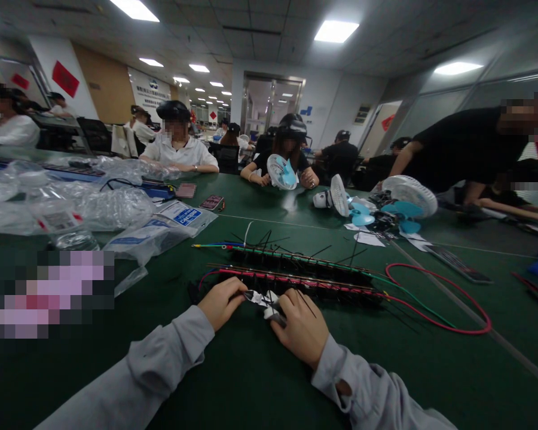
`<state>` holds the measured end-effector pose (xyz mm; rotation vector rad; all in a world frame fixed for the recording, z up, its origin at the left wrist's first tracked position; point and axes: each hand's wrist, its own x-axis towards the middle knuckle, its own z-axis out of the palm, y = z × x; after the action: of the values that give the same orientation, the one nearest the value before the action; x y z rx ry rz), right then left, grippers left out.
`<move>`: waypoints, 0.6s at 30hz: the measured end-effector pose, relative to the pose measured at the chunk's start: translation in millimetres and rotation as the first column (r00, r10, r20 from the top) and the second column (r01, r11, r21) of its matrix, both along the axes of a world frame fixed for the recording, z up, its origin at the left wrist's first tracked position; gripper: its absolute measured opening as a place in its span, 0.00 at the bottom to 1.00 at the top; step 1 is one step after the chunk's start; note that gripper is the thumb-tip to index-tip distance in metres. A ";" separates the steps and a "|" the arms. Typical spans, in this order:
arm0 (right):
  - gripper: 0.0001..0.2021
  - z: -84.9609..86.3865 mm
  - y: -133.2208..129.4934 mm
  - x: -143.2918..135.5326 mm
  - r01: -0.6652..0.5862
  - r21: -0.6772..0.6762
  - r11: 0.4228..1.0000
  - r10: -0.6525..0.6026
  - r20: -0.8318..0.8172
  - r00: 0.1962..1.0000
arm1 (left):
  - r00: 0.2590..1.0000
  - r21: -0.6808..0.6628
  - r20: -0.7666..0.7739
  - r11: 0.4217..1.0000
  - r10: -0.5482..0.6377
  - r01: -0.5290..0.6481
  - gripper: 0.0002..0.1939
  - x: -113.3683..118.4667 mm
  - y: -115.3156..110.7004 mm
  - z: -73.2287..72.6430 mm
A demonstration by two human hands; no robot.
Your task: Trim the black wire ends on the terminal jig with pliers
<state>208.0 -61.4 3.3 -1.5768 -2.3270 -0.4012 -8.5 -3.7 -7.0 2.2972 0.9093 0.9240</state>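
Note:
Two long black bundles of wires lie side by side across the green table. The far wire bundle [296, 255] has a green wire along it and black cable-tie tails sticking up. Red wires run along the near wire bundle [296, 279]. My left hand [220, 303] is closed in a pinch at the near bundle's front edge, by a crumpled white piece [256, 297]. My right hand [301, 327] is closed around a small white and grey object [273, 314], too small to name. A thin black strip crosses that hand's back. What my left fingertips pinch is hidden.
A red cable [486, 316] loops out to the right. At left are a clear plastic bottle [58, 215], plastic wrap [116, 200] and a printed plastic bag [170, 221]. Fan parts [363, 212] lie at the back right. Across the table, a person holds a fan head [281, 172].

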 end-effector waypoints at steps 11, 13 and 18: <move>0.12 2.9 1.2 -1.1 -0.017 -0.009 1.000 0.017 -0.007 1.000 | 0.998 -0.070 0.052 0.997 0.023 -0.019 0.05 1.3 1.6 -5.1; 0.12 2.2 1.3 -0.9 -0.021 0.008 1.000 0.021 -0.001 1.000 | 0.999 -0.066 0.049 0.998 0.024 -0.021 0.05 1.2 1.5 -4.7; 0.12 3.1 0.6 -1.1 -0.022 0.015 1.000 0.022 0.004 1.000 | 0.999 -0.054 0.045 0.998 0.021 -0.018 0.05 0.8 0.8 -2.9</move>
<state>206.9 -60.9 6.4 -1.5428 -2.3365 -0.4162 -7.7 -2.9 -9.9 2.2171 0.9275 0.9448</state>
